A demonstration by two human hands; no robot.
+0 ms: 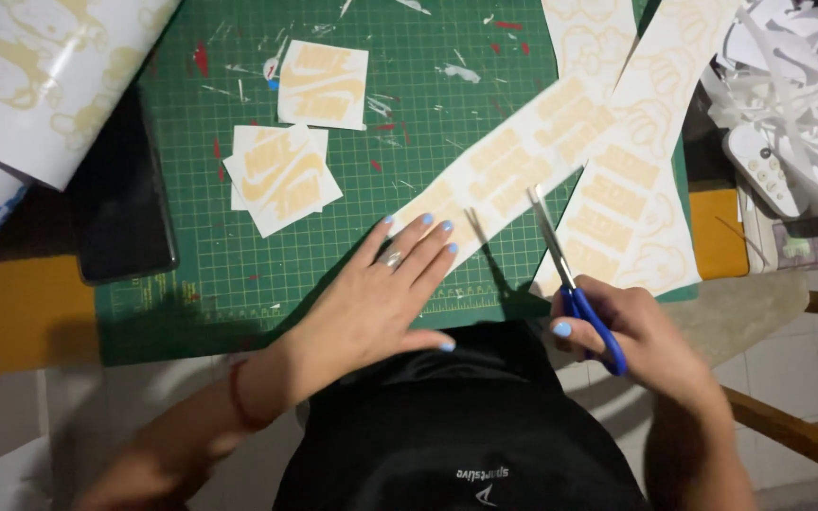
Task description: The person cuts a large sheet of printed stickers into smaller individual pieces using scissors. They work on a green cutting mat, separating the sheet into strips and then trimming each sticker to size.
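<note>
head view looks down on a person seated at a desk (11,322) covered by a green cutting mat (409,123). the left hand (381,293) lies flat, fingers spread, pressing down the near end of a long white sticker strip (513,156) printed with pale yellow shapes; it pins the strip rather than pinching it. the right hand (636,336) has its grip closed through the blue handles of a pair of scissors (570,284), whose blades stand parted and point up at the strip's near edge.

the strip runs diagonally from the left hand up toward the top right of the mat, overlapping a second printed sheet (631,203). it looks thin, light and floppy, likely to curl, slide or tear, so a flat palm close beside the cutting line seems the safest hold.

three cut sticker squares (281,175) lie stacked near the mat's left, and another (324,83) sits above them. a dark phone (120,203) rests at the mat's left edge, beneath a roll of printed sheet (40,76). white paper scraps (788,85) pile at the right around a white remote (759,166). pale floor tiles and a wooden chair arm (797,431) show below.
</note>
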